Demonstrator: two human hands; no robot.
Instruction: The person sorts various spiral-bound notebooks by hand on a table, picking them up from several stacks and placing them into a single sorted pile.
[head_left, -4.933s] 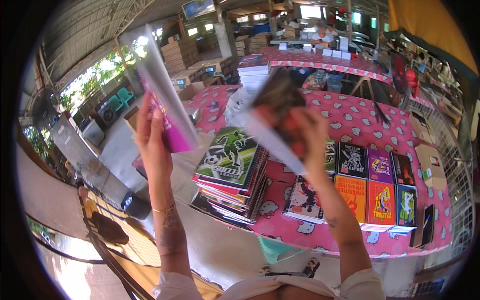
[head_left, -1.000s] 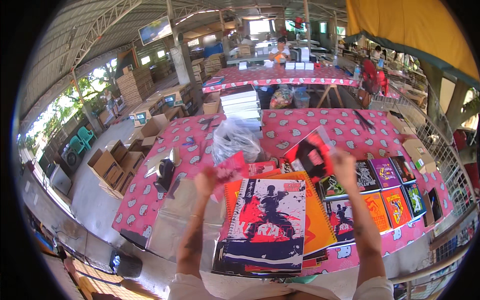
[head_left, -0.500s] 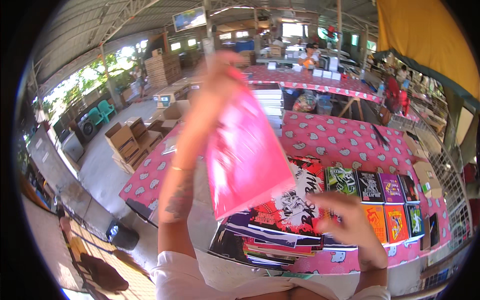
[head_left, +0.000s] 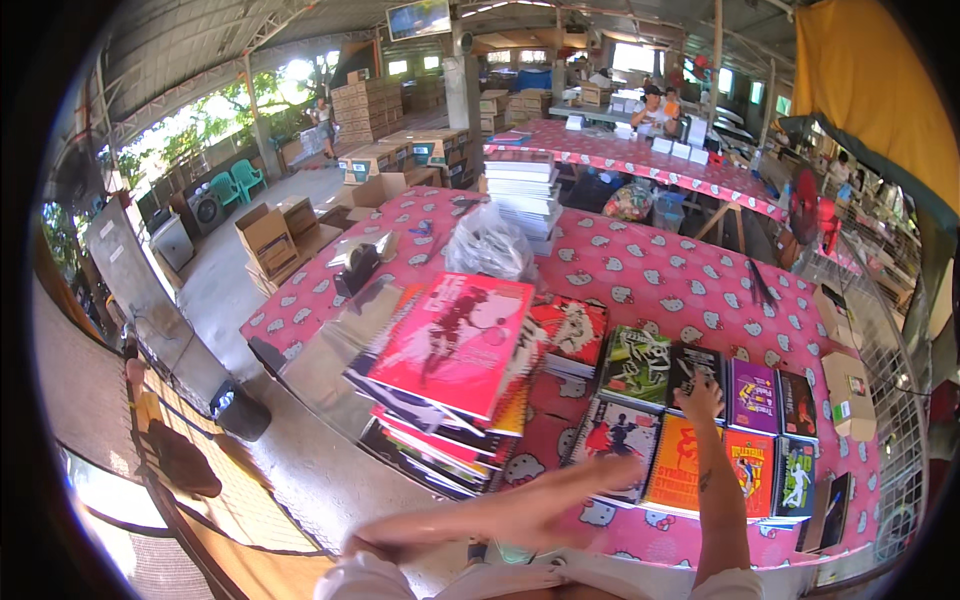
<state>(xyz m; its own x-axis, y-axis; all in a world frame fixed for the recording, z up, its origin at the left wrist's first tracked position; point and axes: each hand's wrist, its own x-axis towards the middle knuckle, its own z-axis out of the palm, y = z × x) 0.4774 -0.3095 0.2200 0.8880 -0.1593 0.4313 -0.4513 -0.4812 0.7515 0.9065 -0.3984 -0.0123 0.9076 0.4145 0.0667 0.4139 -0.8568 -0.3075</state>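
A pink-red spiral notebook (head_left: 455, 345) with a dark player figure lies on top of an uneven pile of notebooks (head_left: 440, 440) at the table's left front. My left hand (head_left: 545, 500), slightly blurred, reaches rightward across the front edge with fingers stretched out, holding nothing visible. Its fingertips are near a white, red and dark notebook (head_left: 615, 445). My right hand (head_left: 702, 397) rests with fingers apart on the lower part of a black notebook (head_left: 692, 368). Around it are a green notebook (head_left: 637, 365), a purple one (head_left: 752, 395) and an orange one (head_left: 688, 465).
Behind the pile are a clear plastic bag (head_left: 490, 243), a tall white paper stack (head_left: 522, 195) and a tape dispenser (head_left: 357, 268) on the pink patterned table (head_left: 680, 270). Cardboard boxes (head_left: 268, 240) stand left. People (head_left: 655, 115) work at a far table.
The pink-red notebook, raised in my left hand before, now lies on the left pile, released. My left hand has come down and rightward. My right hand has moved onto the black notebook.
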